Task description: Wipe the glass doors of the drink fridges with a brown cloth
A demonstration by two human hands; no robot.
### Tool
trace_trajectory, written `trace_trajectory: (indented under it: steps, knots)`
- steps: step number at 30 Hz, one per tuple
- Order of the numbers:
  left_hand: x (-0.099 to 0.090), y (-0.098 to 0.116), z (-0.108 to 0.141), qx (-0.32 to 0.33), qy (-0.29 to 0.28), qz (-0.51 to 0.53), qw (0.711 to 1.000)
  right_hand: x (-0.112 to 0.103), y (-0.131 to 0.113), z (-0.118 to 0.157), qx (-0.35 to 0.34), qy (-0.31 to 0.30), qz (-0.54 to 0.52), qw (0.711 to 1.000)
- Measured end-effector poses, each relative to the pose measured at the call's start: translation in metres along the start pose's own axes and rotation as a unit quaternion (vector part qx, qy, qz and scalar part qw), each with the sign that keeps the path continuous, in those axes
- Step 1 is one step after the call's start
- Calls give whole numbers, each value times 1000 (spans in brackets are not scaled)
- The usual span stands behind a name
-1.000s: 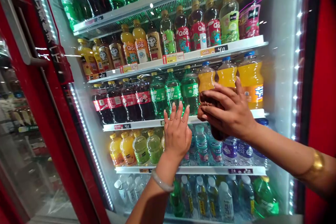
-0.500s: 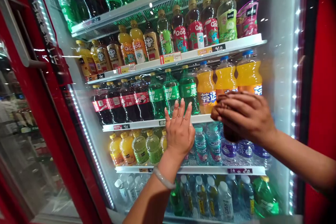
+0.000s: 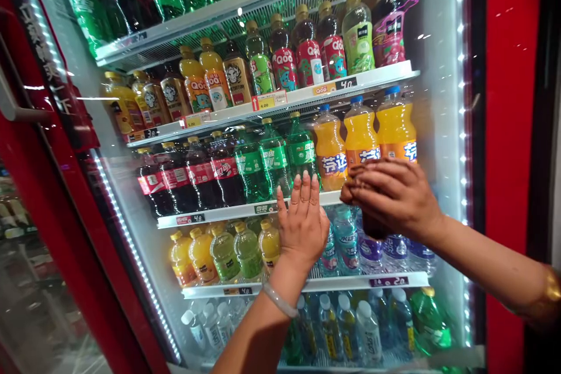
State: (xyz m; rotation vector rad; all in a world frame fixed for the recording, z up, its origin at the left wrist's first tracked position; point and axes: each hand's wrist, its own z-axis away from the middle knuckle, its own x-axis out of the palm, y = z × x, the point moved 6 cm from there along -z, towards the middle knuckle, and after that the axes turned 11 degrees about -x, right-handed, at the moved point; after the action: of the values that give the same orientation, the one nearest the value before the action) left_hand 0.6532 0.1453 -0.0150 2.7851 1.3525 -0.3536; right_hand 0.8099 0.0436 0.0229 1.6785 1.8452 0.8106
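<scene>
My left hand (image 3: 303, 225), with a pale bracelet (image 3: 279, 301) at the wrist, is flat with its fingers stretched upward and nothing in it. It is in front of the shelf edge, below the green soda bottles (image 3: 302, 149); I cannot tell whether it touches the glass. To its right, my right hand (image 3: 405, 198) is closed on a dark brown bunched cloth (image 3: 373, 227), part of which hangs under the palm. Behind that hand stand orange soda bottles (image 3: 332, 149) with blue caps, their lower parts partly covered by it.
A lit drinks cooler with a red frame (image 3: 511, 187) fills the view, its shelves (image 3: 245, 123) lined with bottles. Cola bottles (image 3: 225, 175) stand at middle left, water bottles (image 3: 369, 333) at the bottom. A metal handle (image 3: 20, 108) is on the left door.
The view has swung slightly right, so the cooler sits further left. Both hands have shifted a little right across the bottles, the cloth still in my right hand.
</scene>
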Motion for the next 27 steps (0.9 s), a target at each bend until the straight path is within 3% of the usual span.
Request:
trace_trajectory:
  steps: [3,5,7,10,13,15,17,20,23,27]
  knots:
    - [5,9,1,-5,5,-9,1000,9,19,-22,125,47,42,990]
    - [6,10,2,-7,8,-12,1000,17,9,-30,157,66,46,984]
    - [5,9,5,6,8,-8,1000,20,-12,-27,123,59,27,990]
    - [4,5,9,22,0,-6,1000,7,-35,3,4,18,-33,999]
    - [4,6,10,24,-1,-14,1000,-14,-19,36,-44,-22,-53,997]
    - [6,13,11,41,4,-19,999,-21,10,42,11,-26,-25,999]
    - [9,22,12,55,9,-25,998,-21,37,35,108,0,12,994]
    - [11,28,14,45,9,-32,998,-14,46,13,208,61,38,975]
    - [9,29,16,46,4,-37,998,-11,24,-1,157,69,22,985]
    - [6,36,8,80,-3,-34,996,-30,8,22,-21,3,-52,998]
